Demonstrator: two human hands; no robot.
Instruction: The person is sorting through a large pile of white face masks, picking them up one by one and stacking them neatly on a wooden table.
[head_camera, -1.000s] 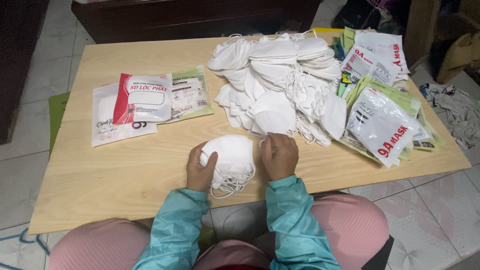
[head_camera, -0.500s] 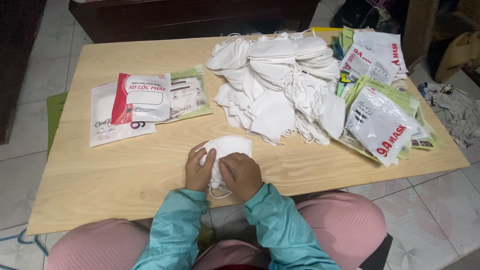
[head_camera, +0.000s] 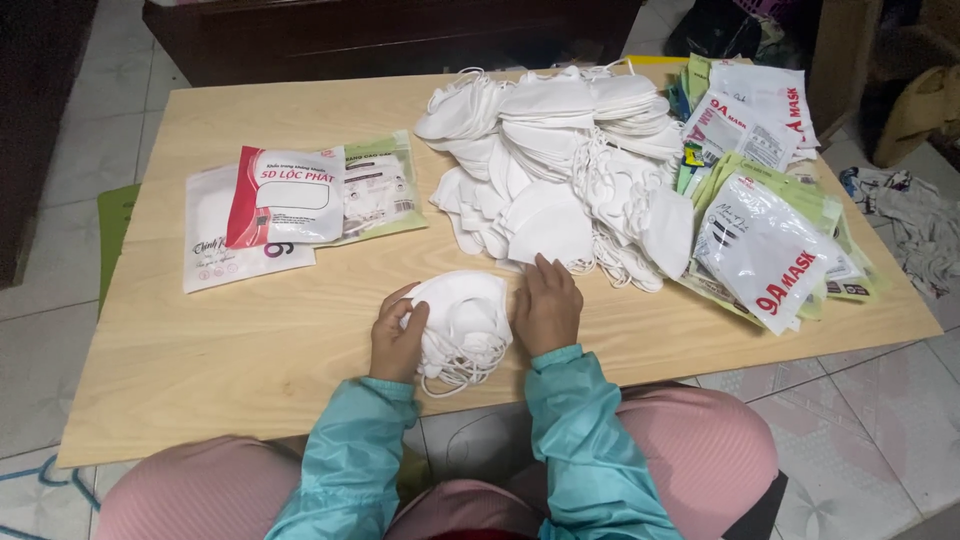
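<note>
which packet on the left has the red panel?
The top packet, lying over the other two. Its left side is red; the packet under it at left is plain white, and the one at right is green-edged.
</note>
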